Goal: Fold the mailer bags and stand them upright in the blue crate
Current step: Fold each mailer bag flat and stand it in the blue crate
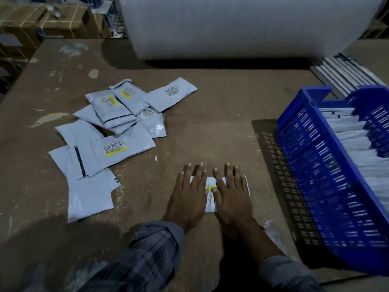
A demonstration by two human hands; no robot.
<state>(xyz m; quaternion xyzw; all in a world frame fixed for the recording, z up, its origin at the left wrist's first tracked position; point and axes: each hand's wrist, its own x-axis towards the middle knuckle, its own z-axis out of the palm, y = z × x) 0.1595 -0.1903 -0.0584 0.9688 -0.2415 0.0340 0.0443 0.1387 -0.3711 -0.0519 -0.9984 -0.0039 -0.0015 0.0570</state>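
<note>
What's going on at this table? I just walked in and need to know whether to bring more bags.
A person is pressing a folded mailer bag flat on the table with both palms, left hand and right hand side by side. A loose pile of unfolded mailer bags waits at the left. The blue crate on the right already holds a row of folded bags standing upright.
</note>
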